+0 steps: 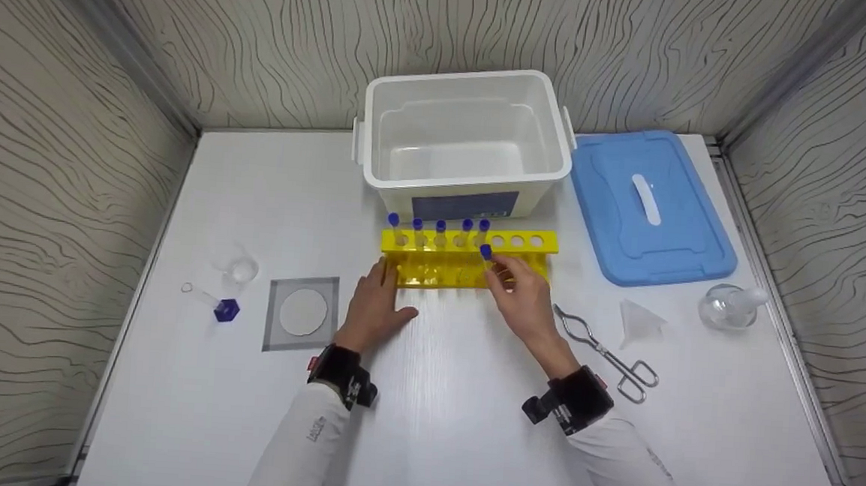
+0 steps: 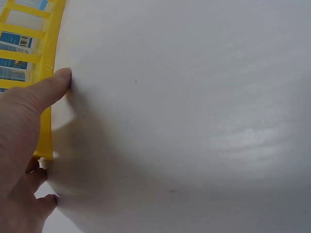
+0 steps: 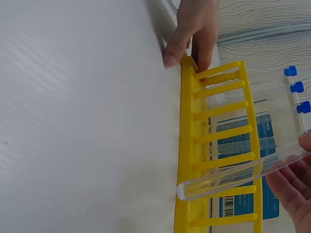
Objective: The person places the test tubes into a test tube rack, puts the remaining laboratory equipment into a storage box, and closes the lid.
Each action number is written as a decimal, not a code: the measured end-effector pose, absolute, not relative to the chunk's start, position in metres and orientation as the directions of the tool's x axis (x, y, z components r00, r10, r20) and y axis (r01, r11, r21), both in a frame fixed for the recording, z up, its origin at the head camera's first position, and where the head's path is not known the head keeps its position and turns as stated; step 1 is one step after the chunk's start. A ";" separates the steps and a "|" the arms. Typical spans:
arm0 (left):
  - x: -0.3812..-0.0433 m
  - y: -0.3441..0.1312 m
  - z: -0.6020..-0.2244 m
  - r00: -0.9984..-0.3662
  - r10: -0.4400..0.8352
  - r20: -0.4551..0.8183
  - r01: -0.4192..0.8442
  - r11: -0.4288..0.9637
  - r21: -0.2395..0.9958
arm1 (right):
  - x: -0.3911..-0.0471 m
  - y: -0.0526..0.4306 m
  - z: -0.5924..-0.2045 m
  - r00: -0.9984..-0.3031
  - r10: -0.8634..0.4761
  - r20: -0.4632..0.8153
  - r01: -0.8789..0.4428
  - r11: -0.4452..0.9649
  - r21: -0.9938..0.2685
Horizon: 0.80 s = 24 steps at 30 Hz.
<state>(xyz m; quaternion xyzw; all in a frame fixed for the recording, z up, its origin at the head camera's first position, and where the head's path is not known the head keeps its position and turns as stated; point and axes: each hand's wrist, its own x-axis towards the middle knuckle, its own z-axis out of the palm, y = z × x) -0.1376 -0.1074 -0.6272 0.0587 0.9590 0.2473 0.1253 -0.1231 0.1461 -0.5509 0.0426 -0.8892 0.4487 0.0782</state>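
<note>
My right hand (image 1: 524, 297) pinches a clear test tube (image 3: 218, 182) with a blue cap (image 1: 486, 251). The tube is tilted in front of the yellow test tube rack (image 1: 471, 238), its rounded bottom overlapping the rack's base in the right wrist view. Several capped tubes (image 3: 297, 87) stand in the rack's left holes; holes to the right show bare. At the rack's left end rests my left hand (image 1: 375, 311), fingers along the end and thumb spread out in front of it. In the left wrist view that thumb (image 2: 53, 87) lies close by the base edge.
Behind the rack stands a white bin (image 1: 467, 181), with its blue lid (image 1: 653, 211) to the right. Crucible tongs (image 1: 607, 353), a funnel (image 1: 640, 323) and a glass bottle (image 1: 722, 309) lie right. At left are a gauze mat (image 1: 302, 312), a beaker (image 1: 241, 269) and a blue-based cylinder (image 1: 226, 310).
</note>
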 end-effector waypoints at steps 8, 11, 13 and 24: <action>-0.137 -0.108 -0.627 -0.964 0.178 -0.199 0.061 0.871 0.487 | -0.131 0.155 -0.532 -0.956 0.047 0.288 -0.225 0.509 -0.831; -0.137 -0.108 -0.627 -0.963 0.180 -0.200 0.061 0.870 0.489 | -0.136 0.160 -0.527 -0.938 0.073 0.339 -0.265 0.477 -0.838; -0.137 -0.108 -0.627 -0.963 0.179 -0.202 0.059 0.871 0.488 | -0.140 0.164 -0.522 -0.924 0.091 0.372 -0.295 0.450 -0.843; -0.137 -0.108 -0.626 -0.963 0.169 -0.208 0.044 0.867 0.497 | -0.154 0.169 -0.506 -0.899 0.147 0.413 -0.341 0.358 -0.869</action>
